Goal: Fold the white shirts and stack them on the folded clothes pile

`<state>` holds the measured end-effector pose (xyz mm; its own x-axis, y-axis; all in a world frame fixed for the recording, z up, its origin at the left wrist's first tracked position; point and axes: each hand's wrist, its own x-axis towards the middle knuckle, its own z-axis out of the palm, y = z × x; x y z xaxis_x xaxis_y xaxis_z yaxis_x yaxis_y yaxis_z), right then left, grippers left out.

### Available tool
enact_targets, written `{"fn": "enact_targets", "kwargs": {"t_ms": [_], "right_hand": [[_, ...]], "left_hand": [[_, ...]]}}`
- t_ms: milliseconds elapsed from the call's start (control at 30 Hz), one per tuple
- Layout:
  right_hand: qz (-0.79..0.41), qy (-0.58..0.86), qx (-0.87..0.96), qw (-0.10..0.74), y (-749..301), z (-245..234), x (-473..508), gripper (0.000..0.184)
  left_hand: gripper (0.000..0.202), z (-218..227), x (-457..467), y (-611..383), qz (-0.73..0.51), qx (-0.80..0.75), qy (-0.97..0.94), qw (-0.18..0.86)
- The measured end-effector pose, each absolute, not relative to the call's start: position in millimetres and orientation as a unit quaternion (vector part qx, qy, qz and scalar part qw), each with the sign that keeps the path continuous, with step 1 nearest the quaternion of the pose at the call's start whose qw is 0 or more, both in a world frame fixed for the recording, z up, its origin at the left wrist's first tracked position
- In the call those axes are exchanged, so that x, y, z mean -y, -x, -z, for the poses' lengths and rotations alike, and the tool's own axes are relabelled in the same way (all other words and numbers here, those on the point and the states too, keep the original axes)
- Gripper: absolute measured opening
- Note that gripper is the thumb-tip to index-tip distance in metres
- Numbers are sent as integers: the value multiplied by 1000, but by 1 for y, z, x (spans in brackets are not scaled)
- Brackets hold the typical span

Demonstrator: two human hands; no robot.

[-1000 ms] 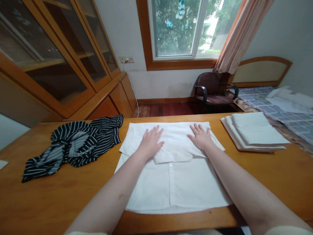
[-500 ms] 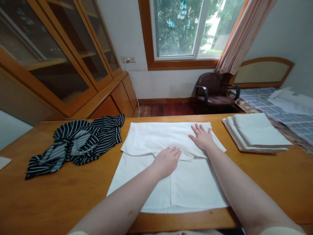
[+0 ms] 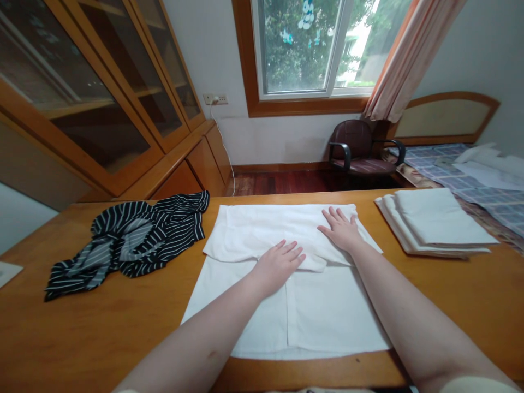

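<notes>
A white cloth garment (image 3: 327, 316) lies flat on the wooden table in front of me, its far part folded over toward me. My left hand (image 3: 278, 266) rests palm down near the middle of the fold's loose edge, fingers spread. Farther off and to the right, my right hand (image 3: 340, 228) presses flat on the folded part near its right side, its fingers spread too. Neither hand grips the cloth. Under both palms the fabric is hidden.
A crumpled black-and-white striped garment (image 3: 135, 234) lies on the table (image 3: 82, 338) at the left. Folded white cloths (image 3: 442, 218) are stacked at the right. Beyond the table stand a dark red armchair (image 3: 356, 147), a bed (image 3: 458, 169) and a glass-door cabinet (image 3: 164, 144).
My left hand's fingers have spread a little more and the hand has shifted slightly. The right hand stays flat on the cloth. The whole view has moved slightly.
</notes>
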<state>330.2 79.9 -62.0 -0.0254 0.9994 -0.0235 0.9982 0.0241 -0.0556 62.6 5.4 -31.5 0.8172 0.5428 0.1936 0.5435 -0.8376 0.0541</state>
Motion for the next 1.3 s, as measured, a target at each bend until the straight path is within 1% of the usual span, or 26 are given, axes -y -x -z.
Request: {"fn": "enact_targets", "kwargs": {"t_ms": [167,267,333,467,600,667,767,833,900,967,1100,1300], "right_hand": [[-29,694,719,16,-331,61,-79,68],[-32,693,720,14,-331,61,-80,68],[-33,694,720,12,-331,61,-80,69],[-32,692,721,13,-332,61,-80,69],[-28,690,723,11,-332,61,-80,69],[-27,690,724,7,-332,61,-79,68],[-26,689,724,4,-332,61,-80,68],[-26,689,725,7,-333,62,-80,68],[-27,688,725,10,-333,62,-80,68],[-30,688,725,12,-333,62,-80,68],[-33,688,725,15,-333,61,-80,67],[-30,686,727,14,-334,60,-79,67]], "left_hand": [[43,28,-7,-55,136,316,934,-93],[46,23,-7,-52,124,341,919,-156],[45,19,-5,-52,103,347,916,-172],[33,12,1,-55,67,319,933,-150],[38,10,2,-55,87,311,935,-148],[40,14,-4,-52,118,349,919,-141],[46,25,-21,-43,139,468,869,-84],[55,35,-32,-37,102,531,839,-63],[65,42,-41,-31,40,552,829,-86],[69,46,-46,-27,-5,546,829,-122],[61,48,-52,-18,-7,528,837,-146],[53,54,-72,12,-2,584,804,-116]]}}
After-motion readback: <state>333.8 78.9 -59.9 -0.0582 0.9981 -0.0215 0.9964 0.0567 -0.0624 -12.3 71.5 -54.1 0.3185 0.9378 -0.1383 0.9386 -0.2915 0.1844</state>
